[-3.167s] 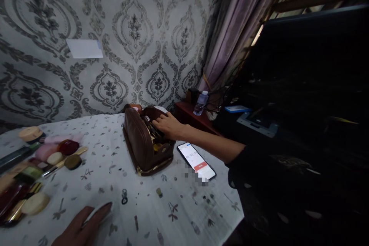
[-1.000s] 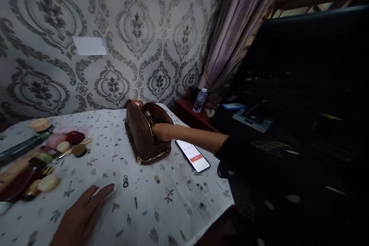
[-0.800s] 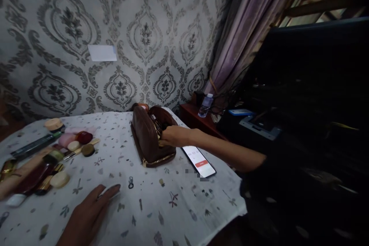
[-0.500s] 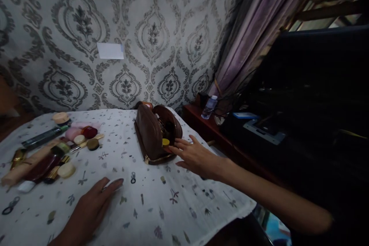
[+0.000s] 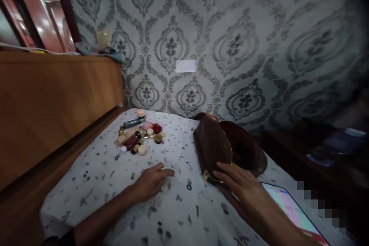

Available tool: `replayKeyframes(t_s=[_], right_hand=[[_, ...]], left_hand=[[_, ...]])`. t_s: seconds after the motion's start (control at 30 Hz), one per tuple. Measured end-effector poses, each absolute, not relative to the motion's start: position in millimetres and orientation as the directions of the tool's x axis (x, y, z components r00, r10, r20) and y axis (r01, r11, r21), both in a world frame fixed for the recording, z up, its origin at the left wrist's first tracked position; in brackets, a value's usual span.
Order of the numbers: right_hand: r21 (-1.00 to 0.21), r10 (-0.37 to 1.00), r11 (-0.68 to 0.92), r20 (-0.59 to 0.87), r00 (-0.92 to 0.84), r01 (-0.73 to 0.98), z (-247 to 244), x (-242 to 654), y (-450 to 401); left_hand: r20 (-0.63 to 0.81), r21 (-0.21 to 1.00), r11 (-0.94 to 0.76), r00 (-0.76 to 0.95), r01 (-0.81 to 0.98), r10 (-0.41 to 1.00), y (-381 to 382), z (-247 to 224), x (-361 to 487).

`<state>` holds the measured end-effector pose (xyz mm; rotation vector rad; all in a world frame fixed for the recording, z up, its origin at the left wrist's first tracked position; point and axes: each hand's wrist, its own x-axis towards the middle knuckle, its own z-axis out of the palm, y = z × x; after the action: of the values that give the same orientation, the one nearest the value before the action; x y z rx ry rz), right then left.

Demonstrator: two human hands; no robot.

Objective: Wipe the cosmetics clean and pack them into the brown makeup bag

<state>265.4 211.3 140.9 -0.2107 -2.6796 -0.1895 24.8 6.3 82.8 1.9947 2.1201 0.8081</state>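
A brown zip bag (image 5: 211, 148) stands unzipped on a white patterned cloth (image 5: 184, 207), its dark inside facing right. My right hand (image 5: 245, 186) is at the bag's front edge, fingers stretched out and holding nothing visible. Whether the fingertips touch the bag I cannot tell. My left hand (image 5: 151, 182) is low over the cloth, left of the bag. Its thumb and fingers are drawn together around a pale sliver that blends with the cloth. Left of the bag lies a pile of cosmetics: a dark red bottle (image 5: 132, 141), a green tube (image 5: 134, 122) and several small jars.
A phone (image 5: 291, 207) with a lit screen lies at the right edge of the cloth. Beyond it a clear bottle (image 5: 334, 148) is blurred. A wooden board (image 5: 57, 111) borders the left side. A patterned wall (image 5: 201, 34) bearing a white card (image 5: 186, 66) stands behind.
The view has swung left, so the bag and cosmetics sit further right in it. My right hand has come to the bag's front edge. A phone now shows. My left hand keeps its pinched shape.
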Motion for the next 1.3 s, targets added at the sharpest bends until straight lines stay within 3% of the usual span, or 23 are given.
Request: replayKeyframes(t_s=[0.27,0.47,0.6,0.8,1.3], right_hand=[[-0.309,0.145,0.951,0.371,-0.917,0.026,91.7,207.9,156.3],[-0.634,0.232,0.772,0.208,-0.95,0.05,77.9,163.6,118.9],[-0.768,0.271,0.64,0.201,-0.941,0.021,74.7,145.1,103.4],[-0.832,0.327,0.538,0.357,-0.875,-0.138,57.6,142.0,102.4],[-0.82,0.274,0.547,0.367,-0.889,-0.17,48.7,144.9,105.7]], left_hand=[[0.327,0.403,0.266,-0.409,0.876,0.852,-13.0,89.2,-29.3],[0.439,0.254,0.654,-0.687,0.713,0.579,-27.0,95.3,-92.6],[0.413,0.23,0.743,-0.755,0.628,0.51,-35.5,90.7,-119.0],[0.359,0.281,0.8,-0.831,0.53,0.425,-41.2,72.1,-133.2],[0.481,0.271,0.766,-0.772,0.582,0.417,-57.1,71.9,-139.0]])
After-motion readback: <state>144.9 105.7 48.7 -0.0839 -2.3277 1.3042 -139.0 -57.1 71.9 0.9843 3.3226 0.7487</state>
